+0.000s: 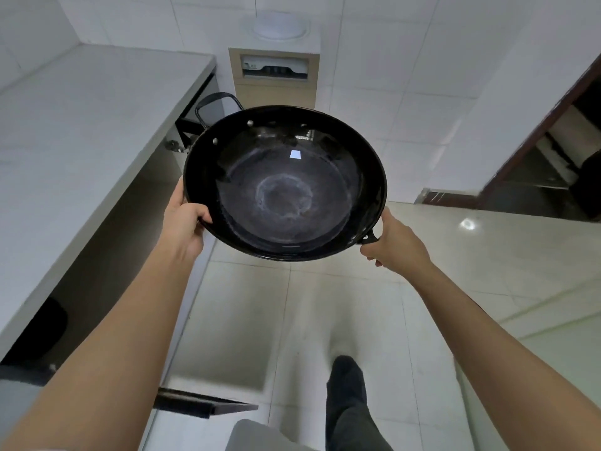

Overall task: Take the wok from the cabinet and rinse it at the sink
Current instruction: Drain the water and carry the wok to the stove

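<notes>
A black round wok point(286, 183) with a worn, whitish ring in its bottom hangs in the air in front of me, above the tiled floor. My left hand point(183, 222) grips its left rim, thumb curled over the edge. My right hand point(395, 242) grips the small loop handle at its lower right rim. The wok tilts slightly toward me, its inside showing. An open cabinet point(192, 125) under the counter lies behind the wok's left side. No sink is in view.
A white countertop point(81, 131) runs along the left. An open dark cabinet door point(208, 406) juts out low at my left. A water dispenser point(274, 76) stands against the far wall. A doorway point(553, 151) opens at right. My leg point(348, 405) is on the floor tiles.
</notes>
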Demonstrator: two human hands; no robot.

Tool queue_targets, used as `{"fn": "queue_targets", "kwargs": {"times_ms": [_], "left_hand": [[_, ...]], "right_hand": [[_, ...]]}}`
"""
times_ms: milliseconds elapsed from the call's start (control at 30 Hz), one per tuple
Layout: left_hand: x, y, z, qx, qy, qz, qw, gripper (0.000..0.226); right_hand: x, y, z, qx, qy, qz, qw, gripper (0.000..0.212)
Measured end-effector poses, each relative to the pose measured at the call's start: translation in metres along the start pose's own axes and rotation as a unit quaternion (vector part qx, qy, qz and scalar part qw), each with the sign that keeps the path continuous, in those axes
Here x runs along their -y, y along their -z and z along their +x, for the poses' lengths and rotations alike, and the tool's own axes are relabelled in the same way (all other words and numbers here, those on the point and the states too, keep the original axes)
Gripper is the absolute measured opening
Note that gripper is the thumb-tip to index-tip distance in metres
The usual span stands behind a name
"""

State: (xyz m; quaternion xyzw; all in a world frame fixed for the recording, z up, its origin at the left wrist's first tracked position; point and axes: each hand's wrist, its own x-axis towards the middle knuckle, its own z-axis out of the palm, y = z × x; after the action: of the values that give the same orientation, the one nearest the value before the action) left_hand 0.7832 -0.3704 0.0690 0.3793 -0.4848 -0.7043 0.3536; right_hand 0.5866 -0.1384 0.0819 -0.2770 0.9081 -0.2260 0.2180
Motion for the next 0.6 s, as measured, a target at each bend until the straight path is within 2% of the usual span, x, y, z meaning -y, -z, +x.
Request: {"fn": "queue_targets", "kwargs": {"times_ms": [333,600], "left_hand": [[0.003,-0.069,0.094,-0.108,-0.013,-0.031,0.994,0.094],[-0.011,-0.067,0.135,-0.208,-0.04,-0.071,0.975,0.097]], "right_hand": [[0.015,0.047,0.167,0.056,0.091,-0.05,0.993,0.067],[0.073,0.057,0.25,0.113,0.199,-0.073,0.971,0.066]]}}
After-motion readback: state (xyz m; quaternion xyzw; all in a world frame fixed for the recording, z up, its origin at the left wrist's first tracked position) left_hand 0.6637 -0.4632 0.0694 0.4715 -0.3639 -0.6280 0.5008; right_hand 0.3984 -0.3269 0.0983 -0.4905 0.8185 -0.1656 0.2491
